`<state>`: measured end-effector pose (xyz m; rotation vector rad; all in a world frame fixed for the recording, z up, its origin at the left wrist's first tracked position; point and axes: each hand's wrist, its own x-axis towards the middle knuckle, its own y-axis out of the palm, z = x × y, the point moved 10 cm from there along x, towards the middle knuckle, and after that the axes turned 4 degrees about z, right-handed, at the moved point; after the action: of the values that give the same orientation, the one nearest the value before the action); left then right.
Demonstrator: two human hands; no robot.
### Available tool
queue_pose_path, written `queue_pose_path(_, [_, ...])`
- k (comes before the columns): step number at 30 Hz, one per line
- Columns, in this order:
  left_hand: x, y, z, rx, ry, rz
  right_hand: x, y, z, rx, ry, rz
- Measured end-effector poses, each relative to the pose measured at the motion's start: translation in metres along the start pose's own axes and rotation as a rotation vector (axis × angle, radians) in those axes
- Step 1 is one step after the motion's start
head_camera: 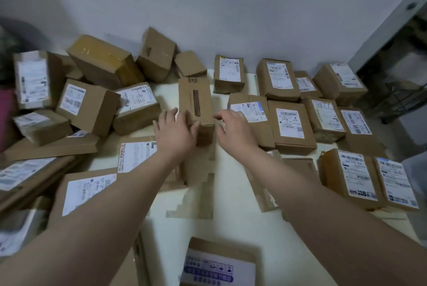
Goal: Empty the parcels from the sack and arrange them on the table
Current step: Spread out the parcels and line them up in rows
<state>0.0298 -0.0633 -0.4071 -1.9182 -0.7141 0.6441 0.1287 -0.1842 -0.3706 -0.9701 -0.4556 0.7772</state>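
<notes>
1. Cardboard everywhere: parcels cover most of the white table [231, 193], which stands against a pale wall [231, 8]. No sack is in view, so I judge the emptying done and the arranging in hand

2. Layout: on the right, boxes lie flat in rough rows with labels up, e.g. the labelled box [291, 124]. On the left, a loose heap, some boxes tilted or leaning on one another, such as the taped box [104, 60]. I read the right as sorted and the left as waiting

3. Working item: a plain brown box [196, 105] at table centre, long side running away from me, dark strip along its top, no label showing. It sits in the gap between heap and rows, just beside the nearest row box

4. Left hand [175, 133]: palm laid on the near left corner of the brown box, fingers spread wide and touching it, not closed around it. Looks like a steadying or pushing contact

5. Right hand [233, 131]: just off the box's right side, fingers loosely curled and parted, holding nothing. I cannot tell whether the fingertips touch the box

6. Judgement: hands flank the box to square it or slide it toward the rows. Label may be underneath; a flip could be needed

7. Near edge: box with blue print [219, 265], apart from both groups
</notes>
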Motion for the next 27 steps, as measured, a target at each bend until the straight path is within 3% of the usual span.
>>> queue_pose_path(9, [0.098, -0.040, -0.008, -0.066, 0.117, -0.045, 0.064, 0.006, -0.022, -0.068, 0.185, -0.102])
queue_pose_path(14, [0.181, -0.029, -0.034, -0.001, 0.126, 0.114, 0.112, -0.020, -0.063, -0.191, 0.285, -0.117])
queue_pose_path(17, [0.212, -0.009, -0.053, 0.068, 0.199, 0.245, 0.164, -0.016, -0.071, -0.253, 0.277, -0.042])
queue_pose_path(22, [0.231, 0.014, -0.052, 0.135, 0.169, 0.372, 0.206, 0.045, -0.081, -0.386, 0.171, 0.310])
queue_pose_path(24, [0.232, 0.023, -0.049, 0.137, 0.161, 0.389, 0.204, 0.047, -0.086, -0.466, 0.171, 0.267])
queue_pose_path(27, [0.225, 0.039, -0.061, 0.063, 0.207, 0.411, 0.195, 0.030, -0.087, -0.515, 0.210, 0.065])
